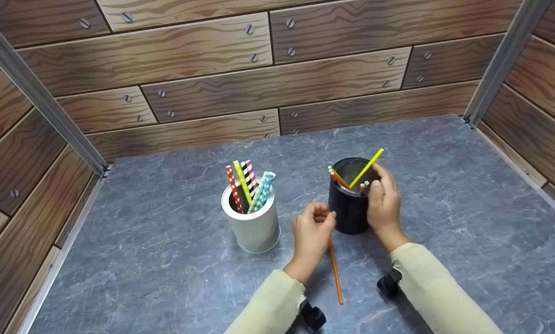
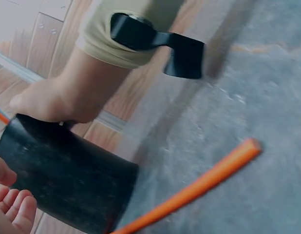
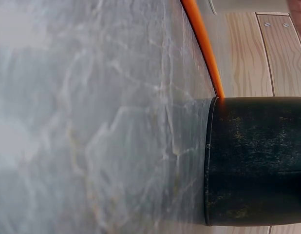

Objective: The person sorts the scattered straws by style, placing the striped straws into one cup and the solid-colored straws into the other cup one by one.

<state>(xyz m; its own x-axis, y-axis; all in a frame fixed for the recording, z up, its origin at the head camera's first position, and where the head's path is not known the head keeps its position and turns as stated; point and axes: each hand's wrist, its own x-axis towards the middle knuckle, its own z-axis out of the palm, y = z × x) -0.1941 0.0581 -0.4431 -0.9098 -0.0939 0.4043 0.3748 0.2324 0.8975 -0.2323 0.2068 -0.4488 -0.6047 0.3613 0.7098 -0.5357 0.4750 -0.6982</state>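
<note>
My right hand (image 1: 385, 204) grips the far right side of a black cylindrical cup (image 1: 348, 211), its thumb near the rim. A yellow straw (image 1: 366, 168) leans in that cup beside the right fingers; an orange straw (image 1: 338, 178) and a few other straw ends show at the rim. In front of the cup is my left hand (image 1: 311, 232), its fingers loosely bent with a gap to the thumb and nothing seen between them. An orange straw (image 2: 199, 187) lies on the table just below the left hand, one end close to the cup's base.
To the left stands a white cylindrical cup (image 1: 257, 234) with several patterned paper straws (image 1: 247, 183), dotted and striped. The grey marbled table (image 1: 157, 246) is bounded by wood-patterned walls (image 1: 203, 88) at the back and sides.
</note>
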